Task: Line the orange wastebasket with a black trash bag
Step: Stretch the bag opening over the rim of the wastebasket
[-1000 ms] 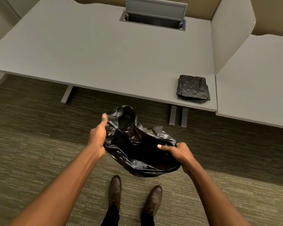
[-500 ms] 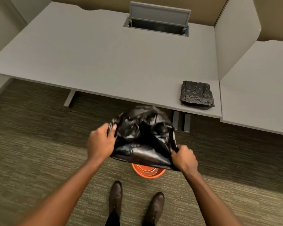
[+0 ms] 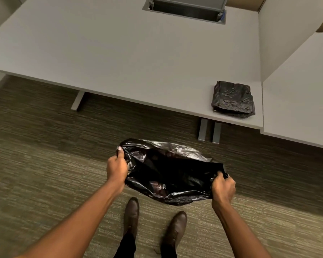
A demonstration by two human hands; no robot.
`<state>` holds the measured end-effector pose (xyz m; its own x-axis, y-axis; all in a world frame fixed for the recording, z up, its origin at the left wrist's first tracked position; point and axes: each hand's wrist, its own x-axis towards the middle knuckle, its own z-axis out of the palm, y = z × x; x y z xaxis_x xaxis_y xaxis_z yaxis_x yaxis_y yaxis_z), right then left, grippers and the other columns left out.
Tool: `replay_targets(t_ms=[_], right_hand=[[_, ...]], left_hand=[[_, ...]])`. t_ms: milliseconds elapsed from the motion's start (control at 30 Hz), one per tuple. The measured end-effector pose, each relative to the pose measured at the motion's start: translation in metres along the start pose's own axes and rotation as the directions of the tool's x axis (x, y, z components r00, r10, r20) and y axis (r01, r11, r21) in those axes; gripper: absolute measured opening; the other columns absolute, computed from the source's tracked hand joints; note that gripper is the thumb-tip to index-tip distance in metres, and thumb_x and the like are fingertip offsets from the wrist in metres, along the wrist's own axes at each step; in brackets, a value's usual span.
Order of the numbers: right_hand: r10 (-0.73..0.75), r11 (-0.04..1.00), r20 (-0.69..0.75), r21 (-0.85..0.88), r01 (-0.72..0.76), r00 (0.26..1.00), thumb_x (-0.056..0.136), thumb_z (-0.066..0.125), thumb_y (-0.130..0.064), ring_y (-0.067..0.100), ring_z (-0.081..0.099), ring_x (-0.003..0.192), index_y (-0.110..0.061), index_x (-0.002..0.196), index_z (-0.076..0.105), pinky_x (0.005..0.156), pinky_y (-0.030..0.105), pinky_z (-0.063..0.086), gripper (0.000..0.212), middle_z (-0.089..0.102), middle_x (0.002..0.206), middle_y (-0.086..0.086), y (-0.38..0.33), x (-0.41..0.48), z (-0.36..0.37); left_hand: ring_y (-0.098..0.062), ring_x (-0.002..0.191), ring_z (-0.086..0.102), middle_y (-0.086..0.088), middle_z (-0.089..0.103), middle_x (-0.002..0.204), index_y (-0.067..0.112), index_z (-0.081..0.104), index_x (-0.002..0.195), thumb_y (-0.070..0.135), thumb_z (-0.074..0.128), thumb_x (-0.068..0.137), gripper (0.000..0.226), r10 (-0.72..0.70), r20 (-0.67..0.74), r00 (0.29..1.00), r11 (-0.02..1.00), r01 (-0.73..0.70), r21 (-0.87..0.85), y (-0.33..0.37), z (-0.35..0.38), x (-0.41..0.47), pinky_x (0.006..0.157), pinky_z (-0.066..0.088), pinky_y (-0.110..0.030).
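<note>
Both fists, left hand [image 3: 117,167] and right hand [image 3: 223,187], clench opposite edges of the black trash bag [image 3: 168,174], stretching its mouth wide between them, presumably for the wastebasket

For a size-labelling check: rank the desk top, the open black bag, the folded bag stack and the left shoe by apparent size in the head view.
1. Desk top, by far
2. Open black bag
3. Folded bag stack
4. Left shoe

The last two look close, and the shoe's heel is hidden, so their order is unsure.

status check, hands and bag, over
Left hand and right hand each shut on trash bag, mouth spread open. Orange wastebasket not visible, likely beneath bag. Spare folded bags on desk.
</note>
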<state>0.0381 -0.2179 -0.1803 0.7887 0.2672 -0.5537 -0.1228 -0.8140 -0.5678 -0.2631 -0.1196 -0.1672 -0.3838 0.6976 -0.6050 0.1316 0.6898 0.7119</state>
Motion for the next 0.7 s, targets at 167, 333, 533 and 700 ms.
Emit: replay_targets(t_ms=[167,333,533,700], right_hand=[[0.031,0.999,0.030,-0.022,-0.031,0.999,0.107,0.059,-0.044,0.038,0.059,0.085,0.000,0.088,0.061,0.075,0.046,0.046,0.048,0.064,0.093,0.018,0.014,0.023,0.012],[0.042,0.999,-0.008,0.019,-0.042,0.999,0.105,0.057,-0.056,0.026,0.053,0.059,-0.007,0.066,0.058,0.055,0.038,0.038,0.063,0.060,0.067,0.008,0.029,0.050,0.030],[0.003,0.999,-0.013,-0.039,-0.003,1.000,0.103,0.052,-0.070,0.025,0.051,0.054,-0.006,0.061,0.057,0.053,0.036,0.035,0.076,0.061,0.063,0.009,0.065,0.088,0.065],[0.034,0.996,0.041,-0.085,-0.030,0.999,0.095,0.054,-0.080,0.024,0.050,0.052,-0.008,0.057,0.055,0.050,0.034,0.035,0.081,0.056,0.058,0.005,0.113,0.125,0.106]], left_hand=[[-0.018,0.058,0.033,0.001,0.035,0.059,0.021,0.039,0.063,0.060,0.042,0.113,0.063,-0.078,0.111,0.991,0.997,0.079,-0.006,-0.012,0.020,0.019,0.062,0.035,-0.033],[-0.015,0.056,0.029,0.004,0.030,0.056,0.022,0.034,0.061,0.063,0.036,0.112,0.066,-0.104,0.132,0.986,0.994,0.101,0.030,-0.037,0.048,0.045,0.072,0.043,-0.033],[-0.008,0.045,0.021,0.018,0.023,0.040,0.026,0.024,0.059,0.082,0.016,0.102,0.072,-0.072,0.147,0.987,0.985,0.046,0.167,-0.088,0.081,0.080,0.047,0.024,-0.023],[-0.012,0.054,0.024,0.013,0.025,0.049,0.025,0.026,0.064,0.081,0.017,0.103,0.069,-0.064,0.161,0.985,0.983,0.034,0.178,-0.150,0.113,0.121,0.058,0.027,-0.031]])
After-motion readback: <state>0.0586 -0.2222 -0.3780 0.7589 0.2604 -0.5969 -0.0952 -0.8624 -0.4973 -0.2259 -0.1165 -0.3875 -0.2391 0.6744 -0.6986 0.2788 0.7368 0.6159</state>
